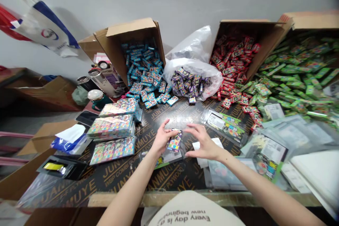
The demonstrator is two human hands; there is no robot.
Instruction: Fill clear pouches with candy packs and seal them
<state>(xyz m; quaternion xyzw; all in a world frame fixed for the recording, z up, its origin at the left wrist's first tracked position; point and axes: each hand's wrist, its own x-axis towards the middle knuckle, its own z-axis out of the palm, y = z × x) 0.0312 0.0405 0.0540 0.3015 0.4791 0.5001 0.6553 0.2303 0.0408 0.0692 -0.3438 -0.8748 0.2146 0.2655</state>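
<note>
The left hand (161, 138) grips a purple printed box (175, 144) above the near-middle tabletop (192, 180), long axis running near to far, just left of the empty, wide-spread right hand (203, 144).

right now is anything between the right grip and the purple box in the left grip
Nothing visible stands between them: the open right grip faces the purple box across a small gap. The left grip holds the box from the other side.

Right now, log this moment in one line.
left hand: holds purple pack | right hand: open beside pack | beyond: plastic bag of purple packs
</note>
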